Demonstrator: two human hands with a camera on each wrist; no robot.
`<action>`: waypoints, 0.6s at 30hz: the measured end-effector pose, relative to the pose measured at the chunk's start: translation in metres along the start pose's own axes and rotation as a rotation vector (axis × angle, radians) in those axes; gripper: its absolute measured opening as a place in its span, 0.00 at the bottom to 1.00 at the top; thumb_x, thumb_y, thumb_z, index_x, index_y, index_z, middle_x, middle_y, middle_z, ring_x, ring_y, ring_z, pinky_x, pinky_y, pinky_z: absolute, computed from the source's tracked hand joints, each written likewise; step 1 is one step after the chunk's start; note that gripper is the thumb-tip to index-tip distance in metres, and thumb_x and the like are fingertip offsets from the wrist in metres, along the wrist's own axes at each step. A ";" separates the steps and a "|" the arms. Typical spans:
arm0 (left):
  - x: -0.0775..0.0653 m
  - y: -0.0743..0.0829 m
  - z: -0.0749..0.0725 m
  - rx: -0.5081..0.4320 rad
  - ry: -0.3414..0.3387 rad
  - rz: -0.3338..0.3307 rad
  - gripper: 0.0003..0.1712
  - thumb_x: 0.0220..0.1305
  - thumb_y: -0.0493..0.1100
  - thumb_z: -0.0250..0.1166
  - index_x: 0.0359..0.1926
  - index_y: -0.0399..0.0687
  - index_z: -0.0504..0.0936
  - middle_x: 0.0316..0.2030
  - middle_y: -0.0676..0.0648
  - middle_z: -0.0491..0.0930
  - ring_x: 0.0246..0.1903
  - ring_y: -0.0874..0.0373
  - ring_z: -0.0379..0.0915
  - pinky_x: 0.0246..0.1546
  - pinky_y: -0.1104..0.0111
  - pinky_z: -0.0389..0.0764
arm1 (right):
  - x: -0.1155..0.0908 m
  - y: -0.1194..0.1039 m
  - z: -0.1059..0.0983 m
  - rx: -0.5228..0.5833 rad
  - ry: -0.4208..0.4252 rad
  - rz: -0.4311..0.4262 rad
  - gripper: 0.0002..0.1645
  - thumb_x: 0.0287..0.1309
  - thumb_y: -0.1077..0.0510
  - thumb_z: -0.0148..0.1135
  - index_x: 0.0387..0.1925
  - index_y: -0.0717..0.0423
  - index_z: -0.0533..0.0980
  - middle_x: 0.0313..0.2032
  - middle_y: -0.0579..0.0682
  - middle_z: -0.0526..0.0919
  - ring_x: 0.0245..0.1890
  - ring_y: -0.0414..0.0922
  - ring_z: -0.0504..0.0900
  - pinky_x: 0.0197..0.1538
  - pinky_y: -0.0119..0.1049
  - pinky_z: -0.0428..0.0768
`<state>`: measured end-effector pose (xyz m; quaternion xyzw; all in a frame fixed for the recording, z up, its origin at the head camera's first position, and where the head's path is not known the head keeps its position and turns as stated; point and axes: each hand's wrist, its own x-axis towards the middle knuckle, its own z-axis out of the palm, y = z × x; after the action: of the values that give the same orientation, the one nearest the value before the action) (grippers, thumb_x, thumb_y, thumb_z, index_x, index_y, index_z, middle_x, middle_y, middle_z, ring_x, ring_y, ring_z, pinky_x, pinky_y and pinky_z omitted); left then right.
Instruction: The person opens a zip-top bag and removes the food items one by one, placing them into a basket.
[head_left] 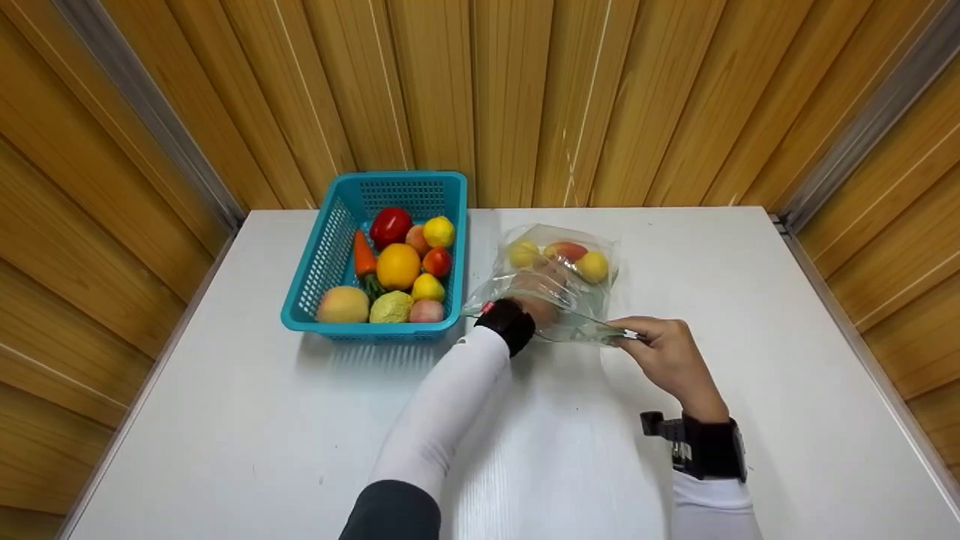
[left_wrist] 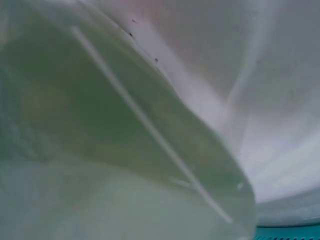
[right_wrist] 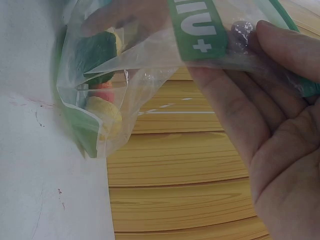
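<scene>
A clear plastic bag [head_left: 592, 304] with green print lies on the table, its mouth toward me. My left hand [head_left: 538, 289] reaches inside it, seen through the plastic. In the right wrist view its fingers [right_wrist: 107, 20] extend over a dark green item [right_wrist: 97, 57]; whether they grip it, I cannot tell. At the bag's far end are a red-and-yellow fruit [head_left: 568, 250] and two yellow fruits, one on the right [head_left: 592, 267] and one on the left [head_left: 523, 253]. My right hand [head_left: 667, 360] pinches the right side of the bag's mouth between thumb and fingers. Blurred green plastic [left_wrist: 115, 130] fills much of the left wrist view.
Left of the bag stands a blue-green basket [head_left: 300, 325] with an orange [head_left: 398, 267], a carrot [head_left: 364, 255], a red bell pepper [head_left: 391, 227] and several other fruits. The white table [head_left: 225, 420] ends at wood-patterned walls [head_left: 525, 97] at the back and sides.
</scene>
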<state>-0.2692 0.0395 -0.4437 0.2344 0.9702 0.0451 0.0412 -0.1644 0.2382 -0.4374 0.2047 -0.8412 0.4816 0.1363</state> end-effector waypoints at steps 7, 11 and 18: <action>-0.004 -0.007 -0.004 -0.141 0.022 -0.014 0.26 0.79 0.46 0.50 0.73 0.50 0.71 0.69 0.47 0.74 0.67 0.53 0.72 0.69 0.65 0.70 | 0.000 -0.002 0.000 0.001 -0.001 0.010 0.12 0.50 0.77 0.72 0.36 0.64 0.89 0.36 0.58 0.91 0.32 0.29 0.82 0.35 0.18 0.77; -0.008 -0.013 -0.004 -0.099 0.026 -0.001 0.26 0.78 0.43 0.49 0.73 0.52 0.71 0.70 0.49 0.73 0.67 0.53 0.72 0.69 0.67 0.70 | 0.000 -0.001 0.000 -0.011 -0.002 0.010 0.11 0.50 0.76 0.73 0.35 0.63 0.89 0.36 0.59 0.90 0.30 0.29 0.80 0.33 0.18 0.75; -0.008 -0.021 0.000 0.008 0.098 0.072 0.19 0.68 0.38 0.57 0.58 0.49 0.82 0.61 0.49 0.78 0.53 0.52 0.82 0.54 0.66 0.82 | 0.000 -0.001 0.000 -0.016 -0.004 0.009 0.12 0.50 0.76 0.73 0.36 0.62 0.89 0.36 0.59 0.91 0.28 0.30 0.79 0.32 0.18 0.74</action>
<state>-0.2719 0.0177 -0.4455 0.2667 0.9622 0.0540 -0.0091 -0.1642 0.2380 -0.4362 0.2009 -0.8461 0.4752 0.1341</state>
